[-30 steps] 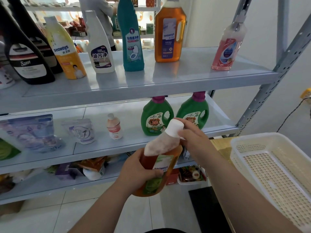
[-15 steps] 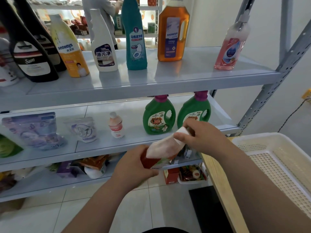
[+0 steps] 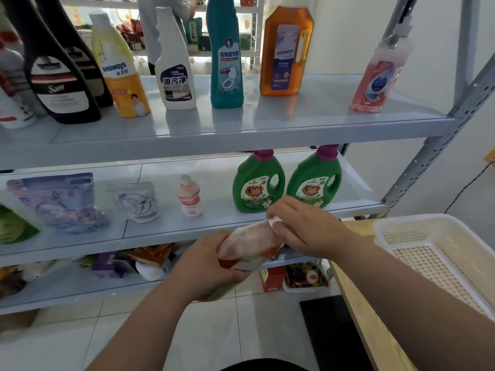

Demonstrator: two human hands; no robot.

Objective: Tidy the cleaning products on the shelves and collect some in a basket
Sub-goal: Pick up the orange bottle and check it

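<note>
Now your left hand [image 3: 203, 266] wraps the lower body of the orange bottle [image 3: 249, 242], which tilts before the middle shelf [image 3: 160, 234] front edge, while your right hand [image 3: 302, 226] curls round its white-capped top. The white basket [image 3: 417, 223] stands apart, at your right.

The top shelf [image 3: 308, 116] carries two black bottles [image 3: 64, 84], one yellow bottle [image 3: 120, 73], one white long-necked bottle [image 3: 175, 76], one teal bottle [image 3: 226, 62], one amber jug [image 3: 285, 52] and one pink pump bottle [image 3: 380, 76], plus one red-and-white bottle [image 3: 12, 108] cut off at its left edge. The middle shelf [image 3: 174, 226] holds two green jugs [image 3: 258, 183], one small pink bottle [image 3: 188, 196] and two pale pouches [image 3: 136, 202]. One orange bottle [image 3: 249, 245] is held before the shelves, and one white basket [image 3: 415, 219] sits on the counter [image 3: 356, 303].
</note>
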